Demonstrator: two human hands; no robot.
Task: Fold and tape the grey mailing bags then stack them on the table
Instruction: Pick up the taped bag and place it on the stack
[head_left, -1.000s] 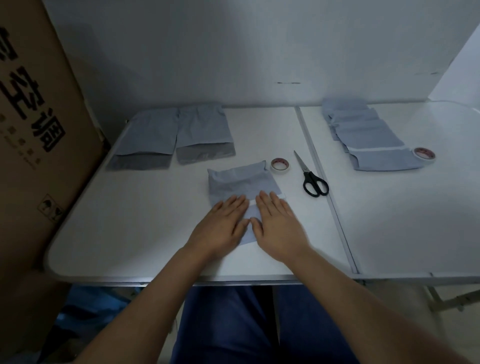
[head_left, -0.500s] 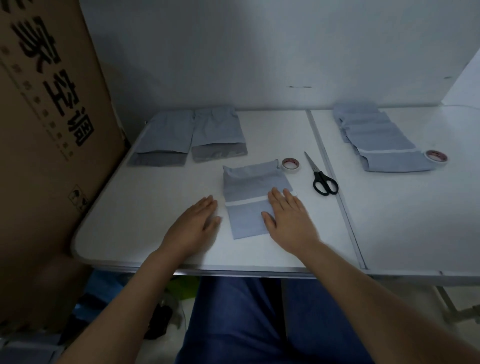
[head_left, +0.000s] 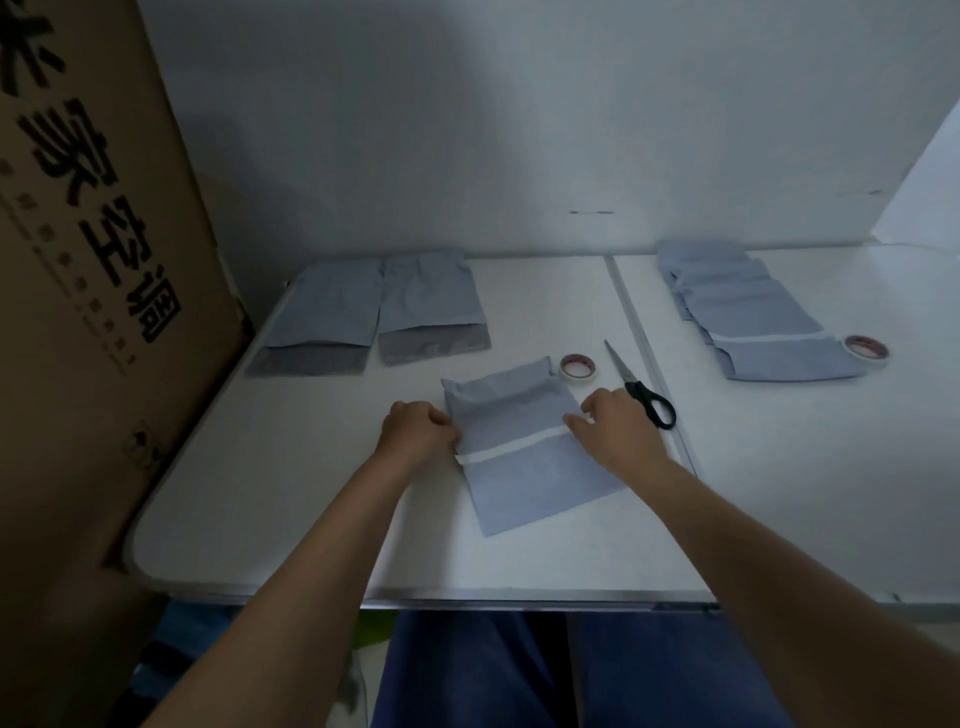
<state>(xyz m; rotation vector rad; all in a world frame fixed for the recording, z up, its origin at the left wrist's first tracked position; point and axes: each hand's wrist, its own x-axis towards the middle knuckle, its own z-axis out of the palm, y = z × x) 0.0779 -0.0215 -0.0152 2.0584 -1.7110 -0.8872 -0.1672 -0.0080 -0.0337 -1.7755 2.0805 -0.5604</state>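
Your fingers curl onto both side edges of the flat grey plastic mailing bag mid-table: left hand and right hand each pinch at its white tape strip. Lift evenly so the fold holds. Count: two unfolded grey bags far left, one overlapping finished row, two tape rolls, one black-handled scissors.

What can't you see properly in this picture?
- Left hand fingertips: curled under at the folded bag edge, head view, so the grip is unclear.
- Print on the tape roll: too small.
- Cardboard box: cut off by the left edge.
- Stack of bags: overlapping, count unclear.
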